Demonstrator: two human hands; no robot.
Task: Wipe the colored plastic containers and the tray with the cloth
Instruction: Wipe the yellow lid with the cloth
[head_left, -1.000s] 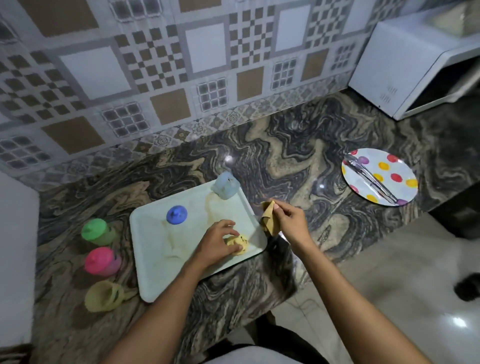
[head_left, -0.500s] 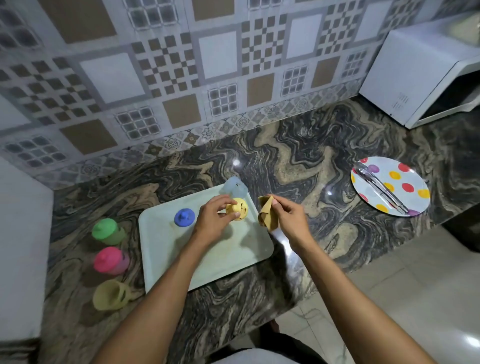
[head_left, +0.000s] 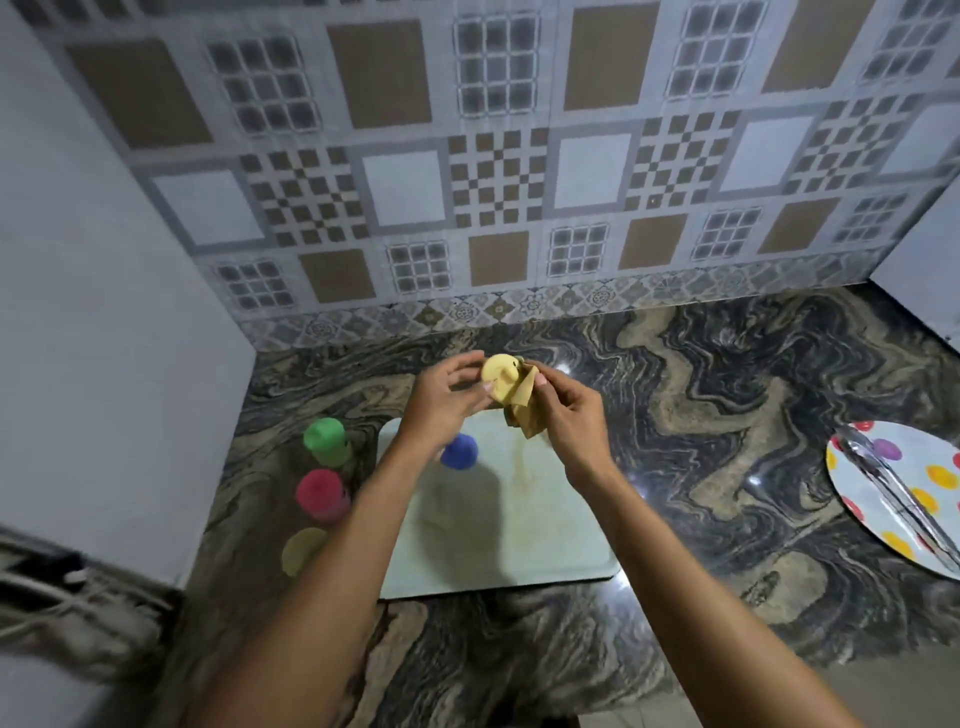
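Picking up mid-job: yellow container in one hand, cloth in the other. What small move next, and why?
Probably rub the cloth around the yellow container. The left hand grips it above the tray, and the right hand pinches the cloth right beside it, so wiping looks ready.

Left hand (head_left: 441, 400) grips a small yellow container (head_left: 500, 375), raised above the far edge of the tray (head_left: 519, 545). Right hand (head_left: 571, 421) pinches a tan cloth (head_left: 522, 415) against that container's right side; the cloth's loose end hangs toward the tray. A blue container (head_left: 459, 451) stands on the tray near its far-left corner, partly hidden by the left wrist. Left of the tray, on the marbled counter (head_left: 701, 415), from far to near: green container (head_left: 324, 439), pink container (head_left: 321, 493), yellow cup (head_left: 304, 548). Well right of the tray: spotted plate (head_left: 930, 478) carrying metal tongs (head_left: 893, 493).
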